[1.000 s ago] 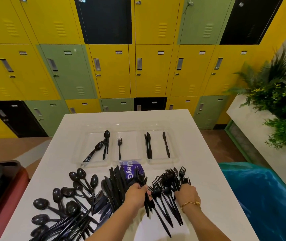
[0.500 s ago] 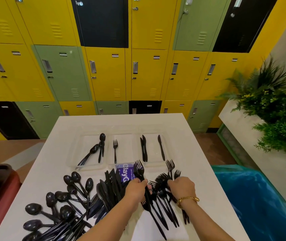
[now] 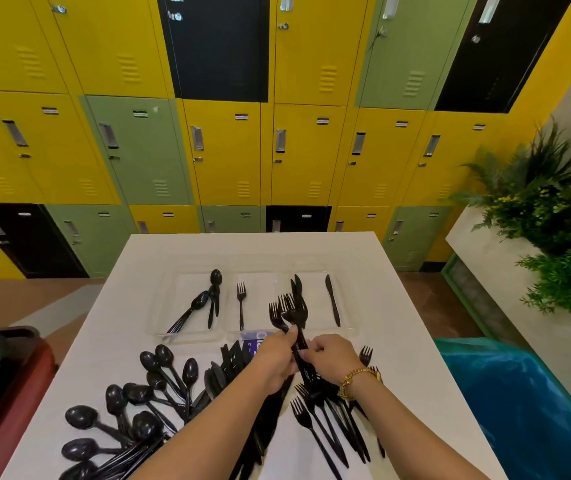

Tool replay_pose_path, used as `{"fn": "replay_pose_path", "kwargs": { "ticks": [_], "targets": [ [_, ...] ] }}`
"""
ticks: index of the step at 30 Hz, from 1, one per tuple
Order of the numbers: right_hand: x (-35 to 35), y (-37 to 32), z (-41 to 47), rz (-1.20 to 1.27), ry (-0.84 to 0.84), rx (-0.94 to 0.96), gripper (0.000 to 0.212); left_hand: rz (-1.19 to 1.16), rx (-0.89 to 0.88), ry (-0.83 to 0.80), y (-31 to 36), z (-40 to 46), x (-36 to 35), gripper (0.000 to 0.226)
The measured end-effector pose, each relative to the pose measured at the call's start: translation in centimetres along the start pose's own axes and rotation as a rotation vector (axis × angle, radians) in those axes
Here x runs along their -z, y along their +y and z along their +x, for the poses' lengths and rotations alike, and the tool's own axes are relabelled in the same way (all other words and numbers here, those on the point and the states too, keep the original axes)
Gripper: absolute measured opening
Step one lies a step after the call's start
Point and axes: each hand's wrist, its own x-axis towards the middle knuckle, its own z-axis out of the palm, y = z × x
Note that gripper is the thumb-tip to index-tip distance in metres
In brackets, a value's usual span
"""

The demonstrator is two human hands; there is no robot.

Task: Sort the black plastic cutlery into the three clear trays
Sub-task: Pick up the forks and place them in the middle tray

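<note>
Three clear trays stand in a row across the white table. The left tray (image 3: 169, 323) holds spoons, the middle tray (image 3: 260, 306) one fork (image 3: 241, 303), the right tray (image 3: 348, 306) knives. My left hand (image 3: 277, 355) and my right hand (image 3: 332, 356) meet above the table, both closed on a bunch of black forks (image 3: 289, 311) whose tines point up toward the trays. Loose spoons (image 3: 145, 403) lie at the near left, knives (image 3: 228, 365) in the middle, more forks (image 3: 329, 417) under my right wrist.
A purple package (image 3: 260, 339) peeks out behind my left hand. A dark red bin (image 3: 10, 375) stands left of the table, a teal bag-lined bin (image 3: 526, 410) to the right. Lockers fill the wall behind; a planter (image 3: 554, 216) is at the right.
Both hands came together and lifted a bunch of forks off the pile, raising it toward the trays. The camera tilted upward a little.
</note>
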Motion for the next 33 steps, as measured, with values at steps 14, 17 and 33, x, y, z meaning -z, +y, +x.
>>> {"fn": "replay_pose_path", "kwargs": {
  "ticks": [14,17,33],
  "targets": [
    [1.5,-4.0,3.9,-0.104,0.099,0.062,0.029,0.142,-0.069,0.176,7.4,5.1,3.2,0.016],
    [3.0,-2.8,4.4,-0.103,0.125,0.037,0.027,0.348,-0.058,0.229,8.9,8.5,4.0,0.036],
    [4.5,6.0,3.3,-0.068,0.165,-0.107,0.025,0.896,0.073,0.203,7.0,15.5,1.6,0.040]
  ]
}}
